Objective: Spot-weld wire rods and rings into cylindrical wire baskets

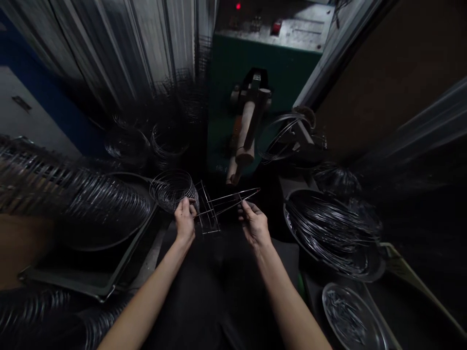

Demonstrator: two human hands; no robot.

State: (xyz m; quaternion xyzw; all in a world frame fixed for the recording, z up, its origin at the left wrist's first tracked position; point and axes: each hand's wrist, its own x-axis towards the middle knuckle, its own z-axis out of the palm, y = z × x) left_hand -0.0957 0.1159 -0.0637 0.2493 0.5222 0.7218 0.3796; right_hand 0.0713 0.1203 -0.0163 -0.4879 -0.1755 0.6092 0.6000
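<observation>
My left hand (185, 219) is closed on the near end of a small wire frame (211, 209), a ladder-like piece with long thin rods reaching right. My right hand (253, 223) pinches those rods (241, 197) near their middle. The rod tips point toward the copper-coloured arms of a green welding machine (245, 138) straight ahead. Both hands sit just above my dark lap. A round bundle of wire rings (172, 188) lies right beside my left hand.
Stacks of wire rings (73, 194) fill a tray at left. A bowl of loose wire rings (332, 228) stands at right, with a smaller dish (350, 316) of small pieces near it. The machine's panel (277, 24) shows a red light. Corrugated metal walls stand behind.
</observation>
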